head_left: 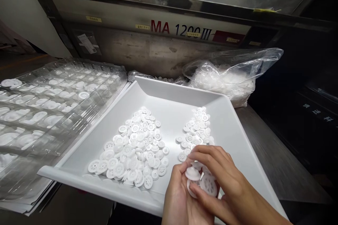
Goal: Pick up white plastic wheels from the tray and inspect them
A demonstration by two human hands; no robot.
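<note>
Several white plastic wheels (204,182) lie cupped between my two hands, over the front right of a light grey tray (169,112). My left hand (178,195) is curled under them like a bowl. From the right, my right hand (224,179) closes over them, its thumb and fingers touching the wheels. Part of the handful is hidden behind the fingers. Inside the tray, a large heap of small white wheels (137,147) spreads on the left. A narrower pile of the same wheels (198,126) lies on the right, just beyond my hands.
Clear plastic blister trays (60,91) with white parts sit stacked on papers at the left. A clear bag of white material (227,79) stands behind the tray's right corner. A machine panel marked MA 1200 III (169,42) rises at the back.
</note>
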